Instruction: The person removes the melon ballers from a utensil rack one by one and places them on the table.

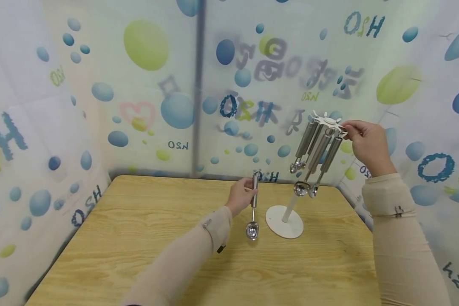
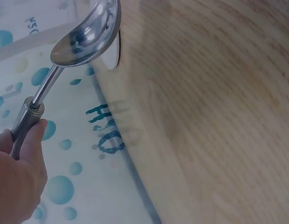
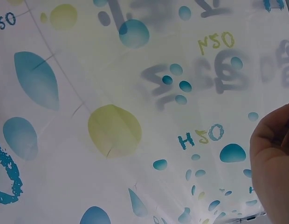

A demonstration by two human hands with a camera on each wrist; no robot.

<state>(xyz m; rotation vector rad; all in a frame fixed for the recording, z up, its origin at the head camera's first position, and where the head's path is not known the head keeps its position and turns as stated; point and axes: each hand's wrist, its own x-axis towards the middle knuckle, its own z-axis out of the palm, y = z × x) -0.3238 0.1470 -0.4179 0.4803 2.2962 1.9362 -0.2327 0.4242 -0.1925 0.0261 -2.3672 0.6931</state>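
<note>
By its handle my left hand (image 1: 240, 196) holds a shiny metal ice cream scoop (image 1: 252, 230), bowl down, left of a white rotating-style rack (image 1: 284, 233). In the left wrist view the scoop (image 2: 86, 42) shows a deep bowl and a slim neck above the left hand (image 2: 18, 186). At the notched white top (image 1: 330, 122) of the rack, my right hand (image 1: 370, 144) pinches the right edge between thumb and fingers. Several metal-handled utensils (image 1: 318, 155) hang from that top. The right wrist view shows only part of the right hand (image 3: 275, 161); its grip is out of frame there.
The rack's round base stands on a light wooden table (image 1: 157, 255), near the far edge. Behind and on both sides hang pale curtains (image 1: 149, 85) printed with blue and green drops, close to the table's edges.
</note>
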